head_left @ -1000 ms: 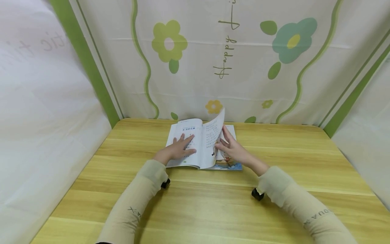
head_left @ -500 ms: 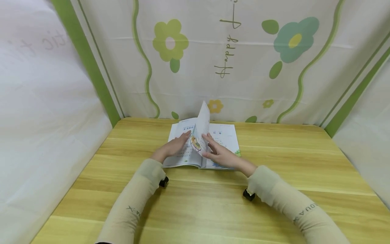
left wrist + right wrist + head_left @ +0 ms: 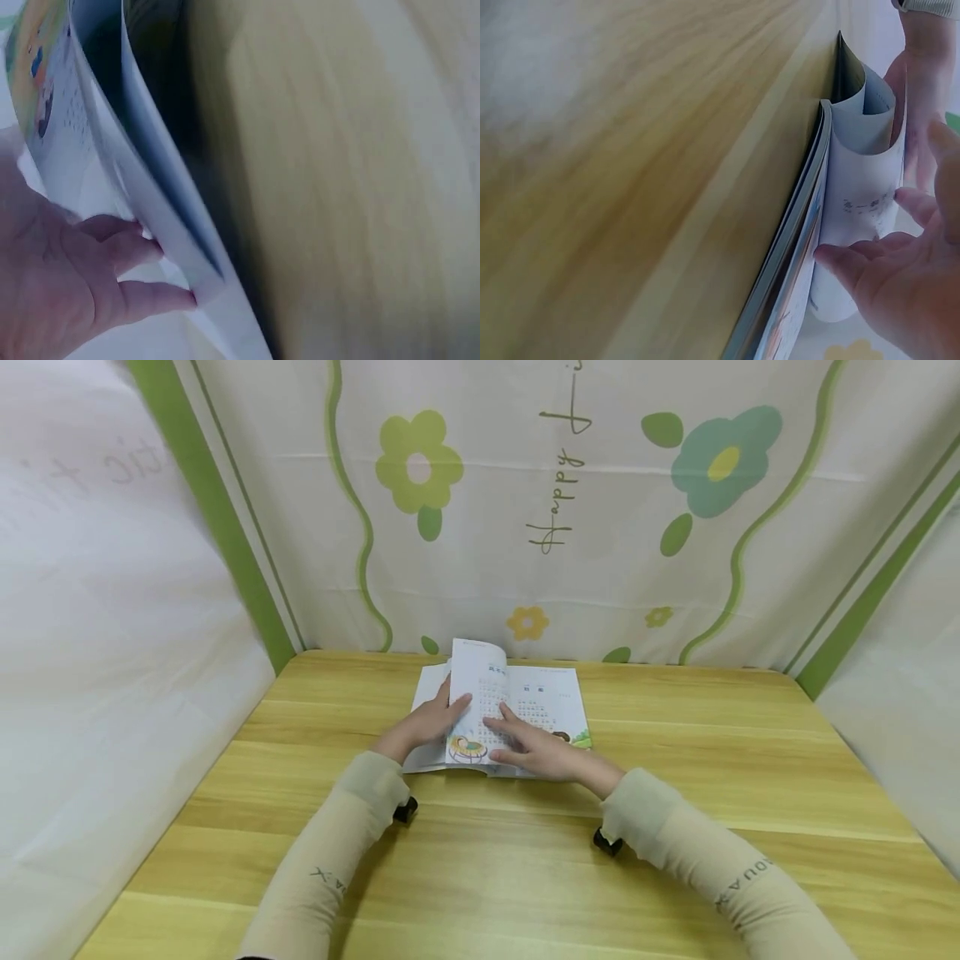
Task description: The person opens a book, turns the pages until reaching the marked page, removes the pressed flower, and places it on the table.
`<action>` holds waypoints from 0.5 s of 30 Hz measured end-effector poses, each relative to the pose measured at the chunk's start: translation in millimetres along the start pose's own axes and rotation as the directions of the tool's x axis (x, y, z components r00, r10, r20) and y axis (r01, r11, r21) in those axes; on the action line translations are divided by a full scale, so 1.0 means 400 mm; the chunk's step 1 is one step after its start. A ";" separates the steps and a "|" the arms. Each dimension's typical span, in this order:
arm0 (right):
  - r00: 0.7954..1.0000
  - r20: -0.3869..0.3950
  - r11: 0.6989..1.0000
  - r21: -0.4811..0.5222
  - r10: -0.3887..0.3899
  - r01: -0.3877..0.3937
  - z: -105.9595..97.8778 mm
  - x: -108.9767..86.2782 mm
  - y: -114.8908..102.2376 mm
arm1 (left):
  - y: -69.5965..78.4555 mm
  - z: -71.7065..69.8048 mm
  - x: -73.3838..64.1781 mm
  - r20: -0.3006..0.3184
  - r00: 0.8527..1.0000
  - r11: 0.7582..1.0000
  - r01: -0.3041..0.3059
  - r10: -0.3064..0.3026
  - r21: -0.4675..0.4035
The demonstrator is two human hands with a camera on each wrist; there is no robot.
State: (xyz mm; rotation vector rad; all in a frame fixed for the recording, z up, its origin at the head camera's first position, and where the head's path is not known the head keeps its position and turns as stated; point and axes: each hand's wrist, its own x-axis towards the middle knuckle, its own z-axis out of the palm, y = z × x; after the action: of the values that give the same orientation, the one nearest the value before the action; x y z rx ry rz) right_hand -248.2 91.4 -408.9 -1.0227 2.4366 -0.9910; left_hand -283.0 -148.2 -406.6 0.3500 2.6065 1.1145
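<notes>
An open book (image 3: 558,689) with printed text and colour drawings lies toward the back of the table. A page (image 3: 474,662) stands curved over its left half, a round cartoon drawing at the lower corner. My left hand (image 3: 420,727) holds the page by its left edge, thumb in front and fingers partly hidden behind. In the left wrist view that hand (image 3: 67,277) is at the edges of curved pages. My right hand (image 3: 547,753) lies over the book's middle, its spread fingers touching the turned page. In the right wrist view its fingers (image 3: 840,262) are against the curled page.
The wooden table (image 3: 495,877) extends around the book. Behind it hangs a white curtain (image 3: 480,560) with flower prints, and more white fabric (image 3: 112,677) closes off the sides. Small black devices (image 3: 607,842) sit beneath both wrists.
The page has swung from the right half over to the left. The right hand has moved left with it, and the left hand has gone from lying flat on the book to holding the page's edge.
</notes>
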 end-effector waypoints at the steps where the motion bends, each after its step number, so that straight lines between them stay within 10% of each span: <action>1: 1.000 0.004 1.000 -0.012 0.001 -0.001 0.001 0.001 -0.002 | 0.000 0.002 0.000 -0.013 1.000 1.000 -0.004 0.004 0.008; 7: 1.000 0.012 0.999 -0.044 -0.012 0.012 0.005 0.008 -0.006 | 0.003 0.006 -0.003 -0.095 0.994 0.998 -0.055 0.057 0.017; 15: 1.000 0.001 0.999 -0.036 -0.017 0.017 0.008 0.011 -0.009 | 0.007 0.006 -0.002 -0.022 0.999 0.989 -0.045 0.048 0.142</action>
State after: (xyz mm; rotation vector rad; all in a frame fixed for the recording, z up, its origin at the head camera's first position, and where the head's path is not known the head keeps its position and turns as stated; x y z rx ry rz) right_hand -247.8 84.8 -408.8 -1.0567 2.4581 -0.9552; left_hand -281.1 -145.0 -405.9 0.4318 2.7207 0.9566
